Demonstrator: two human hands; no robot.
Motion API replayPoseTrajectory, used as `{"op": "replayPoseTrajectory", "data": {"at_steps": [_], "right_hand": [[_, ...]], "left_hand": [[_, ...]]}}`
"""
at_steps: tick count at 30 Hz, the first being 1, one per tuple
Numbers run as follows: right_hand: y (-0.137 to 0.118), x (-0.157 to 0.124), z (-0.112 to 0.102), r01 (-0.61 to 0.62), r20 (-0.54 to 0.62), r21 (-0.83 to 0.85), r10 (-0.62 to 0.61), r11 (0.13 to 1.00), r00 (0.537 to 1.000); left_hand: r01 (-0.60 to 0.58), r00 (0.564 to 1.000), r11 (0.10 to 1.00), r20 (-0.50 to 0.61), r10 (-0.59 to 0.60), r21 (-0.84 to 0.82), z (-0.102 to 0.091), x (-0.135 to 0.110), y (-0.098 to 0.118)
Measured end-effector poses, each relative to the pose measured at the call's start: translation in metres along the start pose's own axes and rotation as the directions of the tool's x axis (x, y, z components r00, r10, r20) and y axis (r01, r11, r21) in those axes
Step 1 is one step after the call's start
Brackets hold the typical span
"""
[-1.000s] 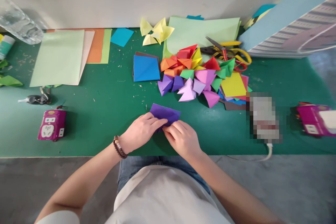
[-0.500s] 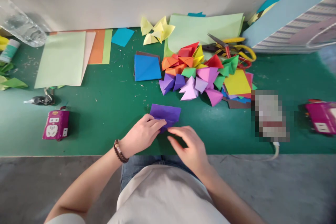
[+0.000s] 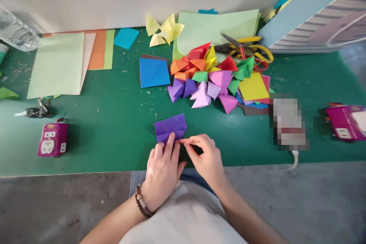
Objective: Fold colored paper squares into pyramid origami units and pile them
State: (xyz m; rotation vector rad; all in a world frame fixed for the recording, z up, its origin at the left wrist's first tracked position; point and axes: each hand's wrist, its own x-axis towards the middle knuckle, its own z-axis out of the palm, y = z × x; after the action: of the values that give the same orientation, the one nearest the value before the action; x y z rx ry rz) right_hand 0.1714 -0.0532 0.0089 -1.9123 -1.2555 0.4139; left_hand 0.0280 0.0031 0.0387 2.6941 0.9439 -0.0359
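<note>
A purple sheet of folded paper lies on the green table in front of me, a crease running across its middle. My left hand rests flat on its lower part with the fingers stretched out, hiding some of the near edge. At the paper's lower right corner, my right hand has thumb and forefinger pinched together. What sits between those fingertips is small and mostly hidden, but it appears to be the paper's corner. Just beyond lies a heap of folded paper pieces in several colours.
Blue paper squares are stacked left of the heap, yellow-topped squares right of it. Scissors lie behind. Pale green sheets, keys and a purple socket block are at left; a blurred device with a cable is at right.
My left hand has turned and flattened onto the paper, fingers pointing away from me. My right thumb and forefinger have closed together at the paper's corner. The paper has tilted slightly.
</note>
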Motion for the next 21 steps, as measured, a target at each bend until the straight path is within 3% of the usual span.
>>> {"op": "replayPoseTrajectory", "data": {"at_steps": [5, 15, 21], "right_hand": [[-0.002, 0.005, 0.001, -0.003, -0.012, -0.092, 0.002, 0.996, 1.0], [0.001, 0.012, 0.002, -0.041, -0.046, -0.125, 0.036, 0.991, 0.998], [0.008, 0.024, 0.001, -0.076, -0.13, -0.151, 0.056, 0.986, 0.99]], "left_hand": [[-0.022, 1.0, 1.0, 0.01, 0.022, 0.018, -0.001, 0.002, -0.005], [-0.039, 0.999, 0.998, 0.0, 0.039, 0.044, -0.002, 0.003, -0.006], [-0.053, 0.998, 0.998, -0.013, 0.054, 0.044, 0.0, 0.002, -0.007]]}}
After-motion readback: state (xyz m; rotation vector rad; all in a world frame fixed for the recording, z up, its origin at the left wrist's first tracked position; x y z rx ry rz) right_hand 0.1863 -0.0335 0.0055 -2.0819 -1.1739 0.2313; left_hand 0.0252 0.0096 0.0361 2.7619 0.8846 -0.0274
